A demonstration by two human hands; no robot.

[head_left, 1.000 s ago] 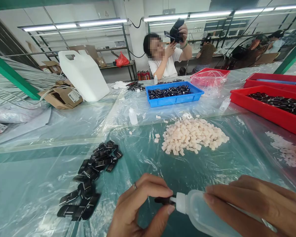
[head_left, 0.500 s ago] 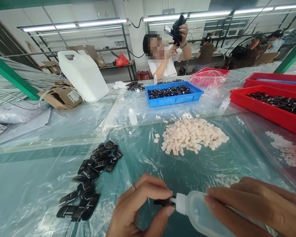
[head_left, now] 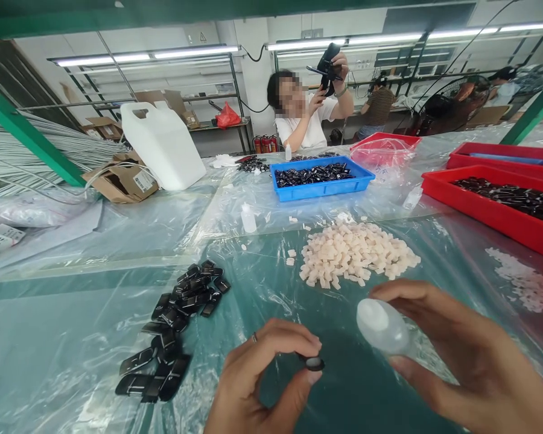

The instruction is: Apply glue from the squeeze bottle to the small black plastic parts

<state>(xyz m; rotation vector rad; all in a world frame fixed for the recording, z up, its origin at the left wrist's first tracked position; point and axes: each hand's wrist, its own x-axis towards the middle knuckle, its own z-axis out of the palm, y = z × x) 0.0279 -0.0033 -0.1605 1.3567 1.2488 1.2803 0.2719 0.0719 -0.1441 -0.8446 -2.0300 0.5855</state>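
Between thumb and fingertips, my left hand (head_left: 266,367) pinches a small black plastic piece (head_left: 314,363), whose pale grey end faces me. My right hand (head_left: 461,355) is wrapped round a translucent squeeze bottle (head_left: 391,334). The bottle is tilted, its white end pointing left and up, apart from the black piece. To the left of my hands lies a loose pile of glossy black plastic pieces (head_left: 194,289). Beyond my hands is a heap of small cream-coloured pieces (head_left: 355,253).
A blue tray (head_left: 323,191) and a red tray (head_left: 489,208) hold black pieces. A small white bottle (head_left: 248,218) stands mid-table, a white jug (head_left: 163,147) at the back left. Across the table, a person (head_left: 303,123) holds up a dark device. Green posts (head_left: 27,129) frame the sides.
My right hand has drawn the bottle away from the black piece, up and to the right, and turned it. My left hand still pinches the piece, now with its end facing me.
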